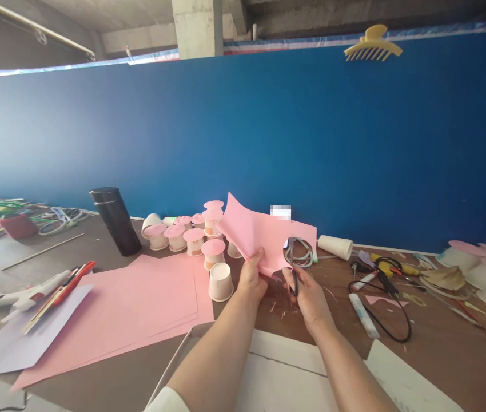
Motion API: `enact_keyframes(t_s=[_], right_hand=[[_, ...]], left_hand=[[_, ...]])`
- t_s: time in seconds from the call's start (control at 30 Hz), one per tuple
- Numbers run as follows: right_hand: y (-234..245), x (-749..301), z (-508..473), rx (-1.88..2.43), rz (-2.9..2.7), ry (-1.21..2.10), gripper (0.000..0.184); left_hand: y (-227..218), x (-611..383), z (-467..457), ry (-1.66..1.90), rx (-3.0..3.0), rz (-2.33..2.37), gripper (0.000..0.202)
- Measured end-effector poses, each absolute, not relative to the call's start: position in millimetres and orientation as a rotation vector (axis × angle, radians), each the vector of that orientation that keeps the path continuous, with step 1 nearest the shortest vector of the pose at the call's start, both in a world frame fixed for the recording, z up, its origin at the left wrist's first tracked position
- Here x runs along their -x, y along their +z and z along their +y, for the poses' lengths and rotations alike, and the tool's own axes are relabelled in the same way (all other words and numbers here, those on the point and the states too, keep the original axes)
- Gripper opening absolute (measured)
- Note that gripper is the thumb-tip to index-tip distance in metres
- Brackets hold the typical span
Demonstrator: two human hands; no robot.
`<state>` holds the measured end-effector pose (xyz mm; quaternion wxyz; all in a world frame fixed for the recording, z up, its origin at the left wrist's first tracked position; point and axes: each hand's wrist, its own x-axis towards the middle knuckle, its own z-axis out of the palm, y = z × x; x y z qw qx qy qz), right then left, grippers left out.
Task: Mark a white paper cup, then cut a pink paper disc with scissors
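Observation:
My left hand (251, 278) pinches the lower edge of a pink paper sheet (260, 234), holding it up above the brown table (440, 343). My right hand (307, 294) is closed round the dark handles of a pair of scissors (293, 269), whose blades reach up into a curved cut in the sheet. A white paper cup (220, 281) stands just left of my left hand. Behind it sits a cluster of several small cups capped with pink paper discs (194, 234).
Large pink sheets (140, 303) lie flat at the left, beside a glue gun (28, 294) and a red cutter (67, 283). A black flask (115, 220) stands behind them. A tipped cup (335, 246), black cable (386, 309), glue stick (363, 315) and paper scraps lie right. A blue wall (269, 131) backs the table.

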<state>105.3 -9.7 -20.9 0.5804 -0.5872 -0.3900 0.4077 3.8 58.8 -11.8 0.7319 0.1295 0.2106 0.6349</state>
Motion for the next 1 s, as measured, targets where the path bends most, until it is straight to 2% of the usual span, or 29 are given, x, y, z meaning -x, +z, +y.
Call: enact_keyframes(t_s=[0.4, 0.63, 1.0], right_hand=[[-26.3, -112.7, -3.5, 1.136, -0.831, 0.997, 0.060], [-23.6, -117.3, -2.1, 1.037, -0.780, 1.011, 0.052], [-29.3, -116.9, -0.1, 1.155, -0.962, 0.774, 0.054]], left_hand=[[-17.5, -6.0, 50.8, 1.236, -0.320, 0.373, 0.039], [-13.4, -6.8, 47.0, 1.219, -0.307, 0.410, 0.040], [-14.9, -16.9, 35.0, 1.198, -0.257, 0.327, 0.035]])
